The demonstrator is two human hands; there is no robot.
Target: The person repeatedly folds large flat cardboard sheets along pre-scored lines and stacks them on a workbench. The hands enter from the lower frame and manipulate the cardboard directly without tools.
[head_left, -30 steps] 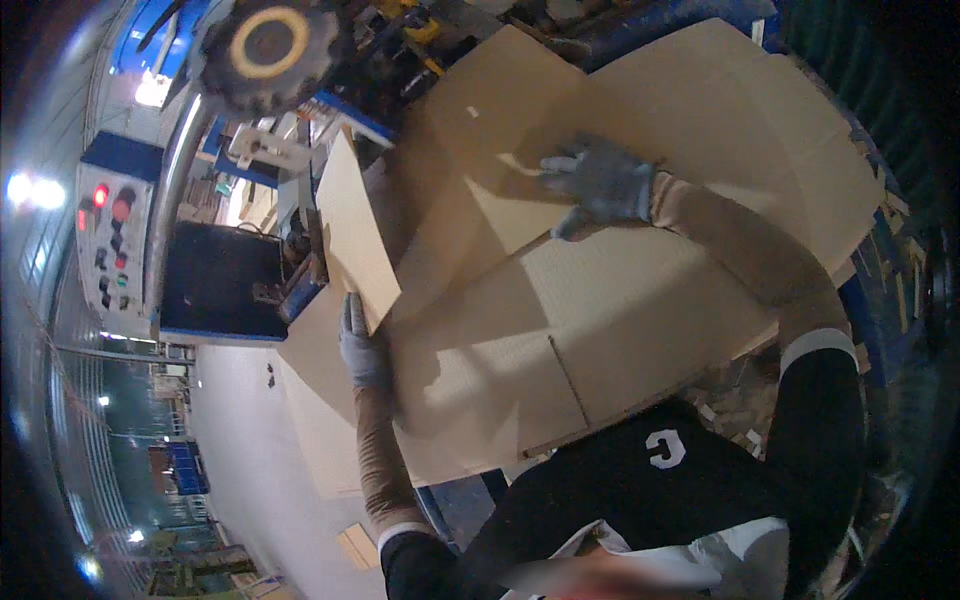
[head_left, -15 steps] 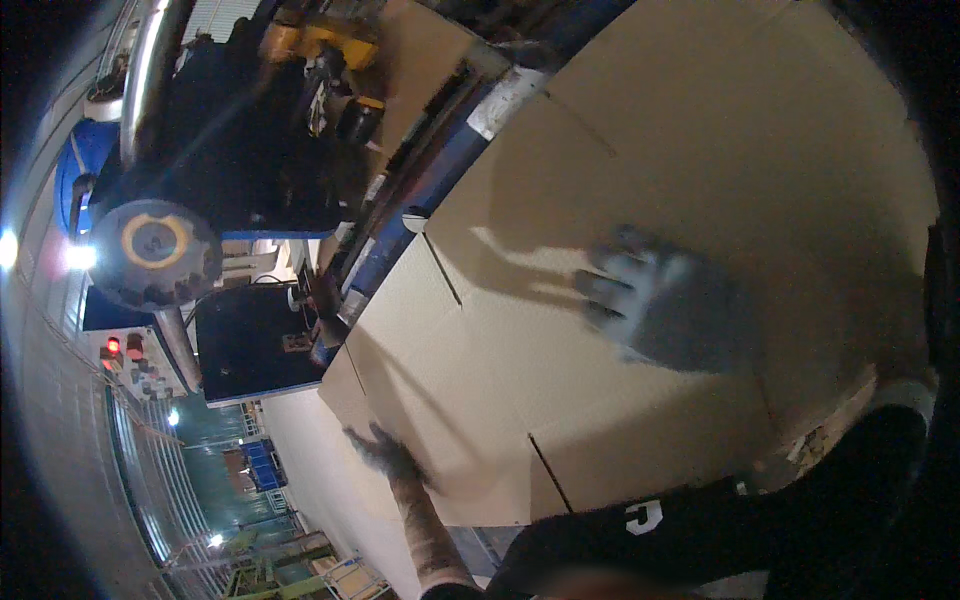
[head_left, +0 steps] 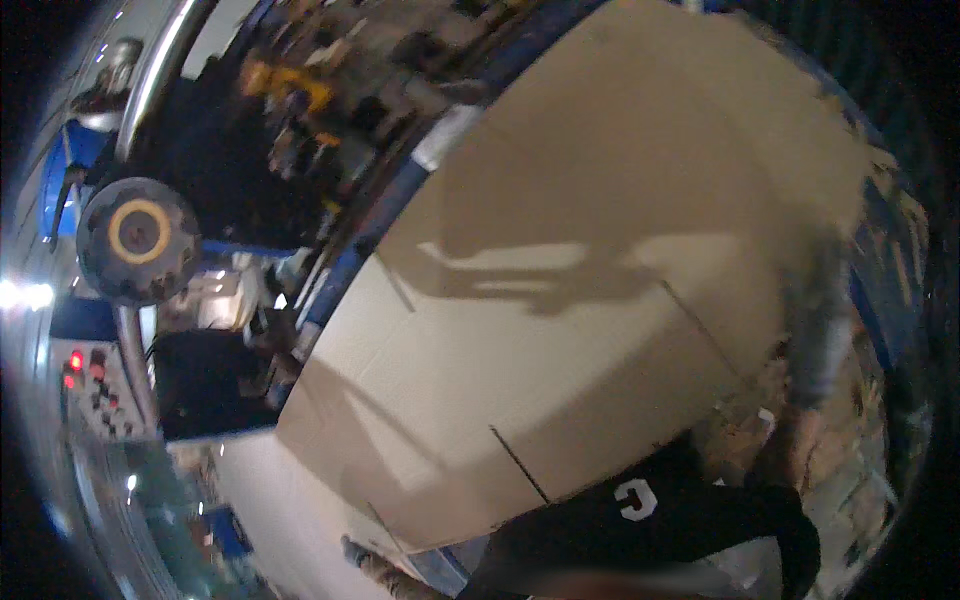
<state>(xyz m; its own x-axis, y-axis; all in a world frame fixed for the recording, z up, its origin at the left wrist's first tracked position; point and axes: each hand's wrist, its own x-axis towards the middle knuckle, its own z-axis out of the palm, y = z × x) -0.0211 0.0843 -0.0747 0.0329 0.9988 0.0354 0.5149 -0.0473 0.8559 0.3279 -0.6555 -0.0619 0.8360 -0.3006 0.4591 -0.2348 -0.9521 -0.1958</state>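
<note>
Fingers (head_left: 355, 548) of left hand under cardboard sheet (head_left: 560, 330) edge.

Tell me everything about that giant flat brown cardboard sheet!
The big flat brown cardboard sheet looks like an unfolded box: plain tan corrugated board with faint crease lines and short cut slits between its flaps. It lies tilted across the middle of the view, over a blue-edged machine table. Shadows fall across its top. The person's gloved left hand is at its lower edge; the blurred right hand is by its right edge, though contact is unclear.
</note>
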